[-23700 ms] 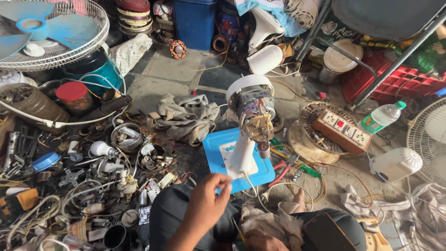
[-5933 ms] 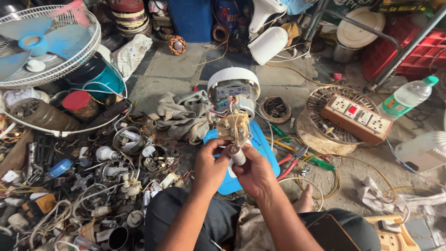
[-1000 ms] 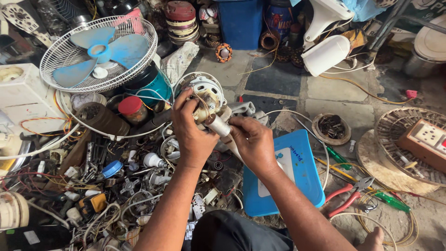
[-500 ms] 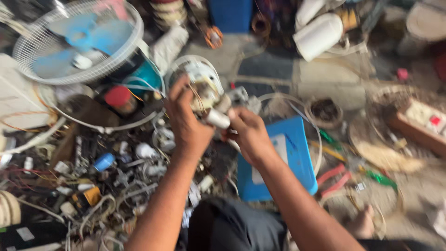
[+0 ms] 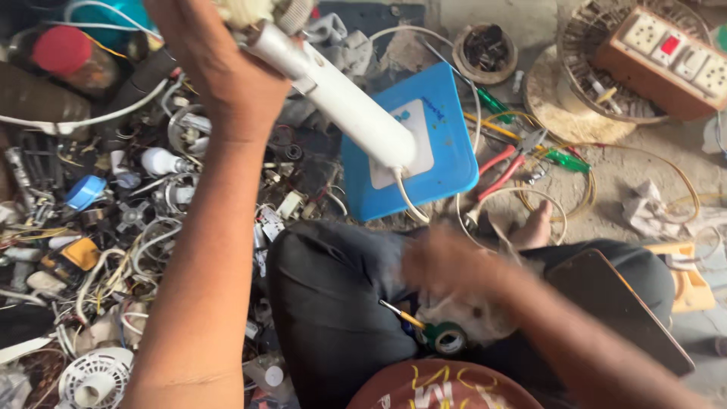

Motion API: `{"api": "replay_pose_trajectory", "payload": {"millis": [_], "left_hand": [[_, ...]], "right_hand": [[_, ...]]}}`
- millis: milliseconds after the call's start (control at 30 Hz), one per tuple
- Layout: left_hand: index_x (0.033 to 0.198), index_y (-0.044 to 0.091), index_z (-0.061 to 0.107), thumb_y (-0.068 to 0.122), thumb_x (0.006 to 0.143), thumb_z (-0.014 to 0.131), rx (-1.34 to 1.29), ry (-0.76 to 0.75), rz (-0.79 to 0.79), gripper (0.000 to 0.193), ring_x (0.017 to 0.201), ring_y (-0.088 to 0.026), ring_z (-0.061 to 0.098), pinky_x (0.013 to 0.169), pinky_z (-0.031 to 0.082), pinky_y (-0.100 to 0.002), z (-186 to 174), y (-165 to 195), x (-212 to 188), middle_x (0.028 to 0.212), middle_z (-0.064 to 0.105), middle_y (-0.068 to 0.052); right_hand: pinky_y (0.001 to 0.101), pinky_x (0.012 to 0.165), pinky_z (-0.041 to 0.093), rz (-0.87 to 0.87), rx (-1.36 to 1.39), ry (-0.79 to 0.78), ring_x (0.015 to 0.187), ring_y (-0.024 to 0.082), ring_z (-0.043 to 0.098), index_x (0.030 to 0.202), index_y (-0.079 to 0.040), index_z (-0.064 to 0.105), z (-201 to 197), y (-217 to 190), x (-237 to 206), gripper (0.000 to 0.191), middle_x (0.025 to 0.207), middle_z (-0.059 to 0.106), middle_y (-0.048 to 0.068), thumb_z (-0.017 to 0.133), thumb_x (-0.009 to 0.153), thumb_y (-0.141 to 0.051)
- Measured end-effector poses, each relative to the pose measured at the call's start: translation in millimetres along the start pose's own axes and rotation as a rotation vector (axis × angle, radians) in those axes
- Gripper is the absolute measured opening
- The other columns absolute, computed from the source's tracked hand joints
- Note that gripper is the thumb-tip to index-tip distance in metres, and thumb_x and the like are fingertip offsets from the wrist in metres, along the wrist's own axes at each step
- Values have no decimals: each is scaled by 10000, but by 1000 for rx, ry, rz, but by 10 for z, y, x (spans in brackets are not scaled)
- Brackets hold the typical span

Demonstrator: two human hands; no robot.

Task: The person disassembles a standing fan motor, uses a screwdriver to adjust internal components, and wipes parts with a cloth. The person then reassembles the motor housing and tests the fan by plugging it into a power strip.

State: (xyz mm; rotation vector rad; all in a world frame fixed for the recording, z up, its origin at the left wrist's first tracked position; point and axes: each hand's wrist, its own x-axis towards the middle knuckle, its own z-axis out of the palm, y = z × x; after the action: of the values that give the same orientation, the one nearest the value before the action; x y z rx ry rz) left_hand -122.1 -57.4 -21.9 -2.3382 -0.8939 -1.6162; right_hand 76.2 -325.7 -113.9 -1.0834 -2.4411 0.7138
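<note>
Fan stand (image 5: pixel 341 98) stays unrepaired, clenched in your left hand (image 5: pixel 208 68); your blurred right hand's (image 5: pixel 447 261) grip is untellable.

Bare forearms, no sleeves; left hand (image 5: pixel 216 72), right hand (image 5: pixel 447 261) blurred; dark grey trousers (image 5: pixel 333 303); bare foot (image 5: pixel 534 227).
</note>
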Motion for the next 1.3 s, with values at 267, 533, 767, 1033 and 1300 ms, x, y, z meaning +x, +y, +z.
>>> {"api": "replay_pose_trajectory", "payload": {"millis": [267, 533, 767, 1033, 1300], "left_hand": [[1377, 114, 459, 230, 808, 990, -52, 6, 69, 787, 1339, -368, 480, 1147, 421, -498, -41, 269, 88, 1496, 456, -123], [1313, 92, 472, 171, 733, 925, -83, -43, 71, 740, 1338, -373, 505, 1161, 445, -493, -89, 319, 153, 1479, 483, -120], [1326, 84, 464, 171, 727, 931, -82, -7, 54, 764, 1369, -375, 505, 1190, 432, -487, -75, 299, 181, 1471, 478, -139], [1352, 74, 437, 169, 706, 930, -76, -30, 28, 818, 1416, -369, 458, 1228, 400, -495, -102, 259, 151, 1489, 453, -158], [1347, 96, 419, 173, 721, 945, -76, -16, 0, 821, 1436, -360, 457, 1198, 402, -463, -124, 248, 122, 1498, 444, -156]], "right_hand": [[382, 737, 581, 561, 353, -36, 850, 235, 780, 1053, -175, 759, 1791, 228, -816, 210, 846, 771, 97, 737, 907, -325], [285, 732, 528, 622, 973, 753, 831, 151, 633, 1548, -82, 445, 332, 725, 287, 595, 946, 635, 16, 644, 988, -82], [284, 700, 591, 295, 962, 881, 816, 119, 683, 1384, -42, 641, -158, 812, 931, 494, 1046, 767, 94, 734, 912, -155], [260, 692, 567, 327, 952, 898, 844, 110, 679, 1341, -44, 668, -106, 961, 1096, 497, 1056, 756, 77, 778, 869, -155], [249, 722, 557, 299, 950, 895, 867, 101, 659, 1319, -40, 693, -134, 850, 1078, 469, 1052, 718, 43, 791, 870, -129]]}}
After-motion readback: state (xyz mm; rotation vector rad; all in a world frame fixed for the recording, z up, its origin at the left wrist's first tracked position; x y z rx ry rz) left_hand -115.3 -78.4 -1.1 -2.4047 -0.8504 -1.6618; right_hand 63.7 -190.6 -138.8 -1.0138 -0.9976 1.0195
